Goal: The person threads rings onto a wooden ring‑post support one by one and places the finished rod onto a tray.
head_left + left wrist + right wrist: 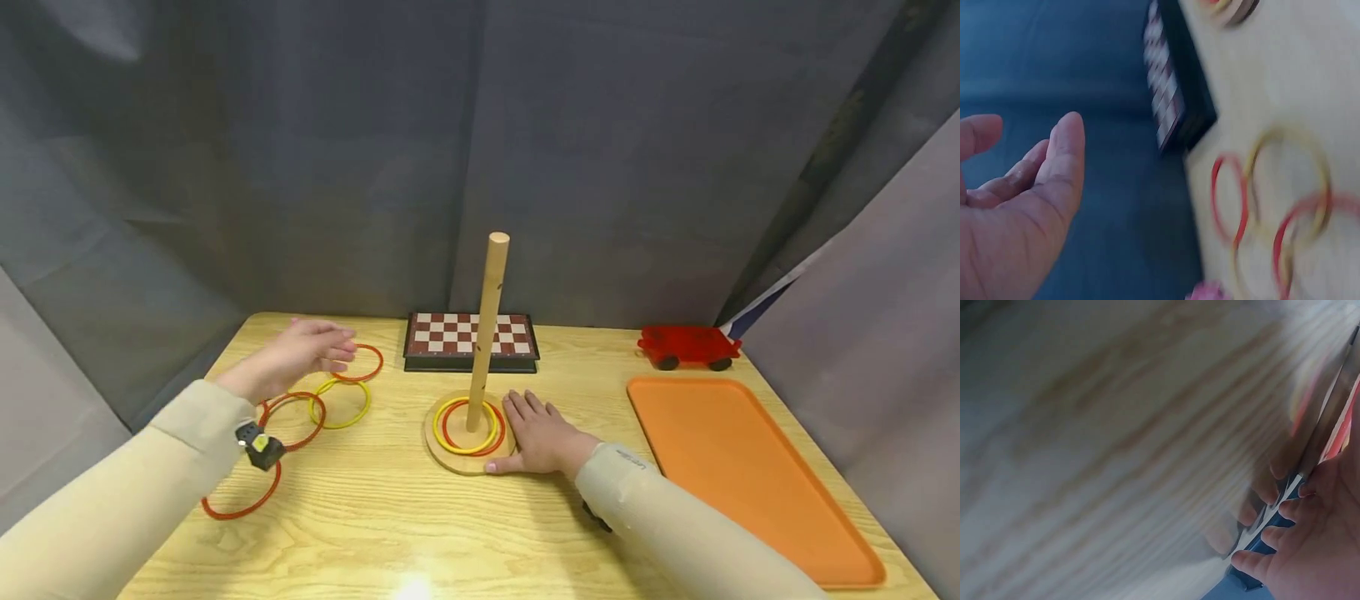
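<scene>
A wooden peg (486, 333) rises from a round base (463, 467). Around its foot lie a yellow ring (437, 437) and a red ring. My right hand (542, 435) rests with spread fingers against the right edge of that base. My left hand (303, 354) hovers over the table's left side, palm facing inward, fingers loosely bent and holding nothing. Close by lie a red ring (382, 364), a yellow ring (341, 427) and another red ring (324, 414), partly overlapping. Nearer me is one more red ring (234, 517), partly hidden by the left forearm.
A checkered board box (435, 364) stands behind the peg at the table's back edge. On the right are an orange tray (738, 450) and, behind it, a red toy wagon (686, 343). Grey curtains (337, 167) enclose the back and sides.
</scene>
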### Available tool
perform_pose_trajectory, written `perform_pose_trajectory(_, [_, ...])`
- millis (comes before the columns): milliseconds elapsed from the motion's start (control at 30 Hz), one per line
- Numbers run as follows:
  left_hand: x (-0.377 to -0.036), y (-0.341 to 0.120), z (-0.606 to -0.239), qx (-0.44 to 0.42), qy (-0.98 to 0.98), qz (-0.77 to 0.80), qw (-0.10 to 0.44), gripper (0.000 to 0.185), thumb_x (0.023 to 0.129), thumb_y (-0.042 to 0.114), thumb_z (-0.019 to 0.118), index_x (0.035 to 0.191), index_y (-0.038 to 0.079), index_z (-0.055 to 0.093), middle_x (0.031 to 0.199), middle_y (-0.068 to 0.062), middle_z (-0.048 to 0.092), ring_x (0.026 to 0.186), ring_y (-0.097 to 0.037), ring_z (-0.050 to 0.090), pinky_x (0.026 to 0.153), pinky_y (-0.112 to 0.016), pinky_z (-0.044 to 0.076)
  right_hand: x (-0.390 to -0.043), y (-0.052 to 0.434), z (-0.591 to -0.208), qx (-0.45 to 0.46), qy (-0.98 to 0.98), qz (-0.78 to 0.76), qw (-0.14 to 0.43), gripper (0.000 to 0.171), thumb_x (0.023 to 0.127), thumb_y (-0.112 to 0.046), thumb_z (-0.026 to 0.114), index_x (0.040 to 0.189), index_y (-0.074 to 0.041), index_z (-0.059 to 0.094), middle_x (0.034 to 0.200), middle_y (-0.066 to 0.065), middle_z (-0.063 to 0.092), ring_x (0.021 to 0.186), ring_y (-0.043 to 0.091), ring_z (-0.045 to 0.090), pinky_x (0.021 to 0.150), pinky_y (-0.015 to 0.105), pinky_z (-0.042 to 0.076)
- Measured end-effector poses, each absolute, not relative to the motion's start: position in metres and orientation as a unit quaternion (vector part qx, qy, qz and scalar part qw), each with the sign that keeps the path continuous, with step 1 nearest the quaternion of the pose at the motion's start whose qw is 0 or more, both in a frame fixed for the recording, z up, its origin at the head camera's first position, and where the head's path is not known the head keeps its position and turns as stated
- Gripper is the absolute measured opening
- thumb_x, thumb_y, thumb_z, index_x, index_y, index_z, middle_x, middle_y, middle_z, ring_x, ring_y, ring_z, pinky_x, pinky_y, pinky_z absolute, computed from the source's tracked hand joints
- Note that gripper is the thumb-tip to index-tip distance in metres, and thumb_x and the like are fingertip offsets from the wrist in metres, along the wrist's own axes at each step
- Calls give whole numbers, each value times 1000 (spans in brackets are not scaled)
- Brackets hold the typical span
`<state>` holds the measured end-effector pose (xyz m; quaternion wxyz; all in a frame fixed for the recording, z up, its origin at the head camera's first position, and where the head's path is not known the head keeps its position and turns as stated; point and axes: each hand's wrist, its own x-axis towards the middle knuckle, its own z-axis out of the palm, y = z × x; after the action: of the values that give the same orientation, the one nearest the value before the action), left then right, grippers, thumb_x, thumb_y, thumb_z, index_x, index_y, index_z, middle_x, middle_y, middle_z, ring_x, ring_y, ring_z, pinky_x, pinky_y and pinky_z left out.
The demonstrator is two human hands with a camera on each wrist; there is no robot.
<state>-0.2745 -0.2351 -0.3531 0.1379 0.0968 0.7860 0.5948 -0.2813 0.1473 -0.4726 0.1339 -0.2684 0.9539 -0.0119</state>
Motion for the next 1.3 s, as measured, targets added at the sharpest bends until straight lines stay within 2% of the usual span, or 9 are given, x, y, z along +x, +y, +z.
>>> perform_pose_trajectory(100, [-266, -271, -341, 86, 794, 589, 123, 52, 111, 15, 46, 146, -21, 34, 124, -15, 61, 102, -7, 65, 93, -26, 55, -281, 147, -474, -269, 953, -12, 136, 118, 87, -81, 58, 162, 1, 21, 168, 21, 19, 153, 43, 17, 120, 63, 24])
perform_pose_trajectory(233, [-253, -316, -344, 76, 806, 576, 115, 50, 112, 13, 44, 145, -23, 31, 121, -9, 63, 100, -3, 66, 91, -24, 56, -281, 147, -473, -269, 953, -14, 135, 117, 87, -80, 58, 162, 2, 21, 168, 21, 18, 153, 44, 17, 119, 63, 25])
perform_pose_trajectory(400, [-237, -362, -381, 39, 792, 601, 105, 35, 111, 8, 44, 133, -20, 43, 107, 1, 65, 95, -5, 68, 87, -24, 58, -281, 148, -472, -270, 953, -16, 137, 117, 88, -79, 59, 162, 2, 21, 168, 22, 18, 153, 45, 17, 119, 64, 25])
perform_pose_trajectory(567, [-213, -391, -431, -4, 825, 553, 118, 31, 110, 6, 46, 123, -21, 50, 105, -6, 65, 91, -8, 66, 82, -27, 59, -281, 149, -473, -275, 951, -20, 138, 117, 88, -79, 59, 162, 3, 22, 167, 23, 19, 152, 45, 18, 119, 64, 25])
perform_pose_trajectory(700, [-195, -400, -454, -36, 852, 505, 136, 28, 108, 8, 49, 112, -19, 56, 98, -8, 63, 84, -11, 63, 77, -28, 59, -283, 148, -473, -278, 951, -17, 135, 117, 88, -80, 58, 162, 3, 21, 167, 23, 19, 152, 45, 18, 119, 64, 25])
perform_pose_trajectory(833, [-185, -400, -459, -56, 864, 481, 139, 21, 105, 10, 53, 97, -7, 62, 93, -5, 64, 79, -11, 60, 71, -26, 56, -284, 148, -472, -281, 950, -25, 135, 117, 88, -78, 59, 161, 4, 21, 167, 24, 19, 152, 47, 19, 118, 65, 25])
perform_pose_trajectory(900, [-182, -397, -460, -58, 873, 463, 141, 19, 103, 11, 59, 89, -1, 61, 85, -1, 61, 72, -10, 55, 66, -24, 52, -286, 149, -473, -281, 950, -26, 135, 117, 88, -79, 59, 162, 4, 21, 167, 24, 19, 152, 47, 18, 118, 65, 25])
perform_pose_trajectory(1100, [-180, -392, -465, -46, 911, 395, 109, 19, 96, 14, 72, 86, 1, 64, 72, 0, 55, 63, -13, 51, 57, -26, 46, -290, 151, -477, -282, 950, -21, 133, 118, 88, -80, 57, 162, 4, 19, 167, 24, 18, 152, 47, 18, 118, 65, 25])
perform_pose_trajectory(1300, [-182, -394, -470, -38, 932, 349, 94, 17, 95, 14, 72, 83, 3, 67, 68, 1, 54, 62, -16, 49, 57, -29, 43, -287, 149, -475, -284, 949, -22, 137, 118, 89, -79, 57, 162, 5, 19, 167, 25, 18, 152, 48, 18, 118, 65, 25])
